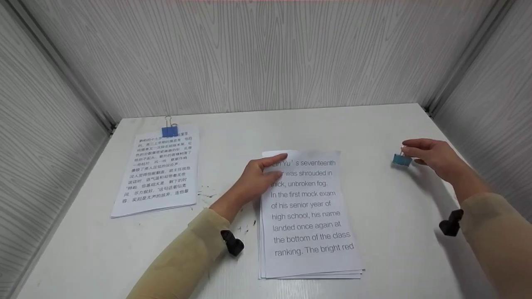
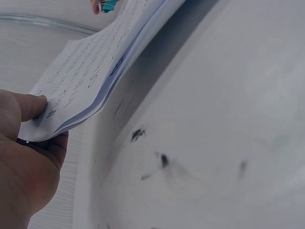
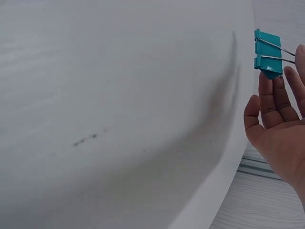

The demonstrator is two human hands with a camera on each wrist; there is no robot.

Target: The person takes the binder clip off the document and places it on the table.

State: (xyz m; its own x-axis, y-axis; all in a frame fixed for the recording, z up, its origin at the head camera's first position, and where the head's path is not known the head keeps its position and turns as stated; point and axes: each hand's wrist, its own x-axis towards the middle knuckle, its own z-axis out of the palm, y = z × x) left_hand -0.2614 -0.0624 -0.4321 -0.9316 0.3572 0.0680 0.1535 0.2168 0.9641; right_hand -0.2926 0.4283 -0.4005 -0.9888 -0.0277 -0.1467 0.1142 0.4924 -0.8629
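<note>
In the head view, a stack of printed English sheets (image 1: 309, 216) lies in the middle of the white table, its lower edges slightly uneven. My left hand (image 1: 259, 176) grips its upper left edge. The left wrist view shows the thumb on top of the paper stack (image 2: 90, 71) and fingers beneath, with that edge raised off the table. Over on the right, my right hand (image 1: 434, 158) pinches a teal binder clip (image 1: 402, 160) above the tabletop. Its wire handles sit at the thumb in the right wrist view, where the clip (image 3: 269, 52) points away from the palm.
A second stack of sheets (image 1: 160, 174), printed in Chinese, lies at the left with a blue binder clip (image 1: 169, 131) on its top edge. Grey wood-grain panels (image 1: 270, 58) stand behind and at both sides of the table (image 1: 232, 128). Dark marks spot the tabletop.
</note>
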